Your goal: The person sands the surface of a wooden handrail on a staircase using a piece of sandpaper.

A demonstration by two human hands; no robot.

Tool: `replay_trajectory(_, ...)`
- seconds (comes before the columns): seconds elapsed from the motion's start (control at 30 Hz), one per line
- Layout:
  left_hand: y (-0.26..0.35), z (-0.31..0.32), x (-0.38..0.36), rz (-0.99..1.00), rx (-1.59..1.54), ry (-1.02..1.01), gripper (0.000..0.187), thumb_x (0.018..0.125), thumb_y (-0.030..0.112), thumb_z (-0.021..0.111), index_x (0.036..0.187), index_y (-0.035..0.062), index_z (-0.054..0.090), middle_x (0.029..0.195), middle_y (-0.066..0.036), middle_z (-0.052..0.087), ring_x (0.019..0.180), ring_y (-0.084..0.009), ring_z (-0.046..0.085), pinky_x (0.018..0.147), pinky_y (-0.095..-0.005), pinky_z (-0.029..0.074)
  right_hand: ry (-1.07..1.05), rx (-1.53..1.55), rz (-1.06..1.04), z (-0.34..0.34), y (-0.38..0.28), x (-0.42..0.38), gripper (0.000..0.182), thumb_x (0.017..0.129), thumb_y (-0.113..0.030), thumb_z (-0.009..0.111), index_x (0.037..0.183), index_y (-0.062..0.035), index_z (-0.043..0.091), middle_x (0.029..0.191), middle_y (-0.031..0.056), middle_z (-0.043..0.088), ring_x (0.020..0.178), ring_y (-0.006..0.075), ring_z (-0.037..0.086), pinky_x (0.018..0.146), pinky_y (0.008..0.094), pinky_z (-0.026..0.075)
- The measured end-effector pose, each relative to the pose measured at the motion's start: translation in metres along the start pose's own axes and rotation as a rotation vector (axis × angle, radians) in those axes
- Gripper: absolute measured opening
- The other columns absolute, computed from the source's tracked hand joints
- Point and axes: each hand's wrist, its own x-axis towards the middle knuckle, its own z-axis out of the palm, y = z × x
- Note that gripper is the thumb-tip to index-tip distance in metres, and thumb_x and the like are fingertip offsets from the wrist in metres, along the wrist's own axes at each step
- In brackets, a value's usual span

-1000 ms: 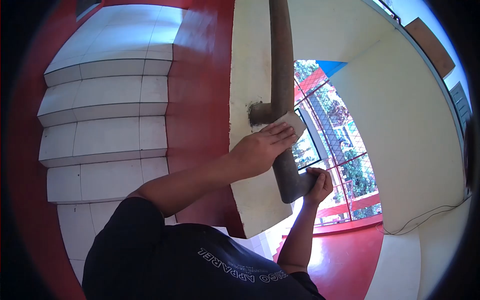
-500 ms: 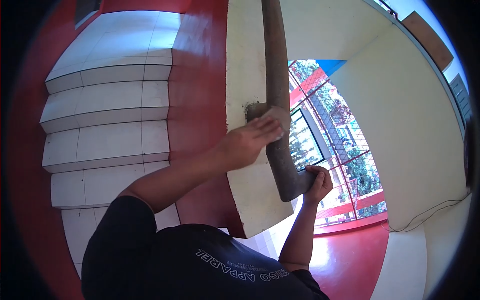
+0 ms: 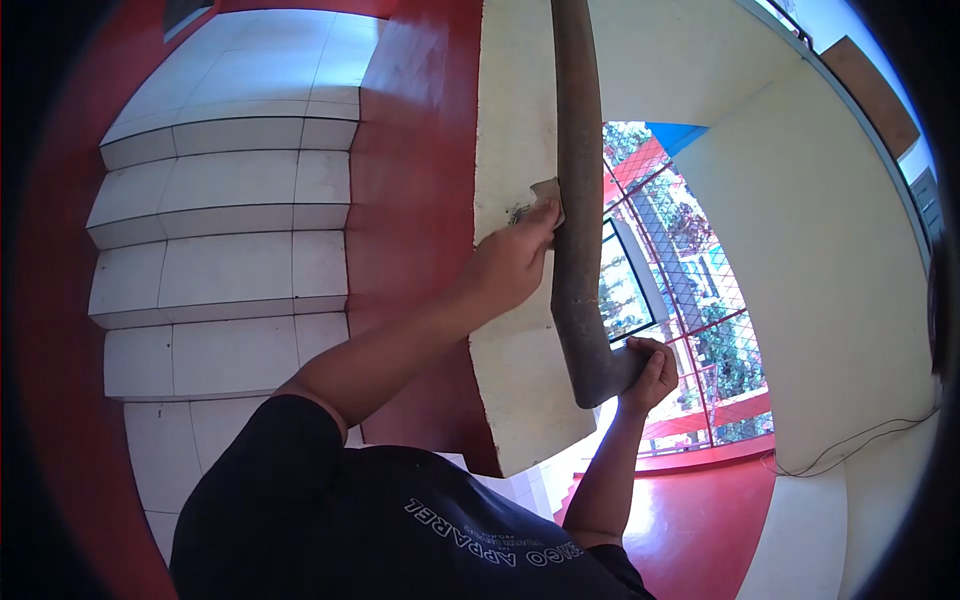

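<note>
A thick, dull brown handrail (image 3: 578, 150) runs down the middle of the view and bends at its lower end. My left hand (image 3: 510, 262) is closed on a small stiff tan sheet that looks like sandpaper (image 3: 546, 190), pressed at the rail's left side near its wall bracket. Part of the sheet is hidden by my fingers. My right hand (image 3: 652, 374) is wrapped around the rail's short bent end, the thumb lying along it.
A cream wall ledge (image 3: 510, 120) with a red side (image 3: 415, 200) stands behind the rail. White tiled steps (image 3: 235, 190) are at left. A red grille window (image 3: 690, 260) shows at right, with a loose cable (image 3: 850, 440) by the wall.
My left hand has moved from across the rail's front to its left side, taking the sandpaper with it. My right hand keeps its hold on the rail end. The view has shifted slightly.
</note>
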Motion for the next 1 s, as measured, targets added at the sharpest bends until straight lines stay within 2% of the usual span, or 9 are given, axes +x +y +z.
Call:
replay_trajectory(0.03, 0.004, -0.003, 0.001, -0.11, -0.059, -0.048, 0.05, 0.099, 0.0, 0.05, 0.148, 0.006, 0.046, 0.142, -0.025, 0.053, 0.13, -0.0369, 0.056, 0.106, -0.0414, 0.049, 0.003, -0.014, 0.009, 0.001, -0.003, 0.0, 0.037, 0.103, -0.027, 0.045, 0.097, 0.003, 0.066, 0.085, 0.0142, 0.072, 0.082, 0.0236, 0.07, 0.079, 0.0353, 0.055)
replay_trajectory(0.13, -0.002, 0.004, -0.022, 0.22, 0.197, 0.008, 0.047, 0.098, 0.001, 0.046, 0.144, -0.0034, 0.046, 0.139, -0.028, 0.055, 0.121, -0.0384, 0.062, 0.096, -0.0457, 0.055, 0.0, -0.006, -0.015, -0.004, 0.001, -0.003, 0.039, 0.103, -0.028, 0.044, 0.096, 0.0032, 0.066, 0.085, 0.0142, 0.072, 0.082, 0.0237, 0.07, 0.079, 0.0357, 0.055)
replay_trajectory(0.23, -0.009, 0.003, -0.029, 0.357, 0.367, 0.036, 0.045, 0.099, 0.002, 0.048, 0.143, -0.0011, 0.048, 0.135, -0.028, 0.058, 0.114, -0.0378, 0.065, 0.091, -0.047, 0.056, 0.015, 0.017, -0.016, -0.001, 0.004, -0.004, 0.039, 0.103, -0.029, 0.043, 0.096, 0.002, 0.067, 0.085, 0.0136, 0.072, 0.082, 0.0233, 0.07, 0.079, 0.0357, 0.054)
replay_trajectory(0.33, -0.001, -0.009, -0.029, 0.071, 0.043, -0.094, 0.04, 0.102, 0.004, 0.053, 0.141, 0.0027, 0.055, 0.138, -0.018, 0.062, 0.124, -0.0304, 0.063, 0.103, -0.0349, 0.05, 0.009, -0.033, 0.015, -0.003, 0.0, -0.002, 0.038, 0.103, -0.028, 0.044, 0.097, 0.0013, 0.066, 0.085, 0.0133, 0.073, 0.082, 0.0234, 0.07, 0.079, 0.0357, 0.054)
replay_trajectory(0.47, 0.003, -0.026, -0.035, -0.216, -0.303, -0.1, 0.035, 0.105, 0.007, 0.052, 0.139, 0.0031, 0.059, 0.134, -0.01, 0.065, 0.116, -0.0187, 0.065, 0.102, -0.032, 0.05, 0.024, -0.018, 0.017, -0.001, 0.0, -0.003, 0.035, 0.103, -0.025, 0.045, 0.095, 0.0013, 0.067, 0.085, 0.013, 0.072, 0.081, 0.023, 0.069, 0.079, 0.0358, 0.054)
replay_trajectory(0.63, 0.016, -0.034, -0.044, -0.446, -0.785, -0.076, 0.035, 0.108, 0.012, 0.05, 0.141, 0.0044, 0.057, 0.121, -0.005, 0.067, 0.111, -0.0121, 0.063, 0.093, -0.0307, 0.055, 0.017, -0.014, -0.015, -0.003, 0.007, -0.004, 0.035, 0.103, -0.024, 0.045, 0.094, 0.0012, 0.067, 0.085, 0.0131, 0.072, 0.081, 0.0236, 0.069, 0.079, 0.0359, 0.054)
replay_trajectory(0.83, 0.034, -0.04, -0.049, -0.622, -0.763, -0.084, 0.034, 0.107, 0.014, 0.053, 0.138, 0.0033, 0.058, 0.124, -0.007, 0.066, 0.112, -0.0151, 0.064, 0.094, -0.0326, 0.057, 0.015, 0.009, -0.03, -0.001, 0.005, -0.003, 0.034, 0.104, -0.024, 0.047, 0.098, 0.0034, 0.067, 0.085, 0.0147, 0.073, 0.082, 0.0231, 0.07, 0.08, 0.0358, 0.055)
replay_trajectory(0.93, 0.032, -0.041, -0.057, -0.52, -0.661, -0.109, 0.031, 0.103, 0.009, 0.059, 0.133, 0.0065, 0.064, 0.12, -0.007, 0.068, 0.106, -0.0153, 0.066, 0.089, -0.033, 0.058, 0.014, 0.016, -0.032, -0.001, 0.004, -0.004, 0.034, 0.104, -0.023, 0.047, 0.098, 0.0036, 0.066, 0.085, 0.0146, 0.072, 0.083, 0.0228, 0.07, 0.081, 0.0351, 0.055)
replay_trajectory(1.0, 0.04, -0.045, -0.062, -0.206, -0.36, -0.16, 0.028, 0.098, 0.007, 0.064, 0.125, 0.0082, 0.069, 0.112, -0.008, 0.07, 0.099, -0.0176, 0.068, 0.086, -0.0338, 0.057, 0.001, -0.01, -0.02, -0.002, 0.001, -0.004, 0.034, 0.104, -0.023, 0.047, 0.097, 0.0037, 0.066, 0.086, 0.0144, 0.072, 0.082, 0.0226, 0.07, 0.081, 0.035, 0.054)
